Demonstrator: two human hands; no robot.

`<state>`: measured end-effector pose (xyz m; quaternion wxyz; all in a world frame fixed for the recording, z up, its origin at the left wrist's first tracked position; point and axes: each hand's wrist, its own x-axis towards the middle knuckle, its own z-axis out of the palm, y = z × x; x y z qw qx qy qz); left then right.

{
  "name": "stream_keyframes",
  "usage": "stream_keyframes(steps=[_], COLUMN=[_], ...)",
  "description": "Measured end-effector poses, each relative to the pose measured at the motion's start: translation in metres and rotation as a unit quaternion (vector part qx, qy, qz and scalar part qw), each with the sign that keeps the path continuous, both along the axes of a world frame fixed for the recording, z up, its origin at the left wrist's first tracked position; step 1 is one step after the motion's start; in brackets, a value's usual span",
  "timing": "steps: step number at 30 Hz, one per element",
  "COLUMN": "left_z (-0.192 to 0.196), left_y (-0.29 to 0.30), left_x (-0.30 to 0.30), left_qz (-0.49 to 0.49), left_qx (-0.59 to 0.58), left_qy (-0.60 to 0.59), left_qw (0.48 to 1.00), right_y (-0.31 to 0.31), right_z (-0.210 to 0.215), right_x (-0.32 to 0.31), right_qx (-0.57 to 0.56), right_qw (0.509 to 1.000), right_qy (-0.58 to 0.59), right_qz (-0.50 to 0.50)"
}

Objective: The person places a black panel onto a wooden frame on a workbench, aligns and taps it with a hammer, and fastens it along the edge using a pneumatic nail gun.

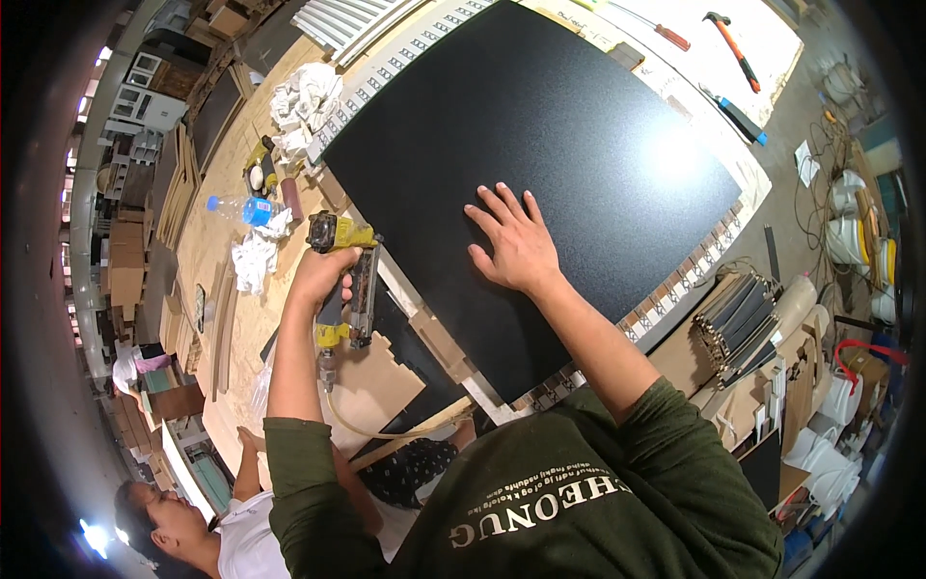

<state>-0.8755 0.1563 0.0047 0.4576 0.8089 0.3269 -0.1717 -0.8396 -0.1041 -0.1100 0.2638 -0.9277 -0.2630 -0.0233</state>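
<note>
A large black panel (579,125) lies across the workbench, its upper right reflecting a bright light. My right hand (516,246) rests flat on it with the fingers spread. In my left hand (323,278) is a yellow and black air nail gun (364,299), gripped by its handle. The gun is beside the panel's left edge; whether its nose touches the edge I cannot tell. A pale air hose (352,425) runs from the bottom of its handle. Patterned strips (675,280) show along the panel's near right edge.
Left of the panel are a plastic bottle (241,208), crumpled white paper (255,262) and another yellow tool (260,166). A hammer (735,53), a screwdriver (672,39) and a blue-ended tool (738,121) lie beyond. Dark strips (738,318) are stacked right. A person (253,536) in white is close at lower left.
</note>
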Motion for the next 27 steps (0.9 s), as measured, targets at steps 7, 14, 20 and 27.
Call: stream_keyframes(steps=[7,14,20,27], left_z=[0.006,0.029,0.013,0.001], left_y=[-0.010,-0.115,-0.214,-0.253], left_x=[-0.035,-0.185,-0.284,-0.281], left_qz=[0.087,0.231,0.274,0.201], left_qx=[-0.009,-0.072,-0.021,0.027], left_qy=[-0.042,-0.250,-0.087,-0.054], left_qw=[0.995,0.938,0.958,0.978], right_y=[0.002,-0.007,-0.046,-0.115], right_z=[0.000,0.000,-0.006,0.000], right_x=[0.002,0.003,-0.010,-0.035], right_qx=[-0.004,-0.042,-0.079,-0.094], right_qw=[1.000,0.996,0.963,0.935], right_qy=[0.001,0.007,-0.007,0.009], right_qz=[0.017,0.082,0.256,0.341])
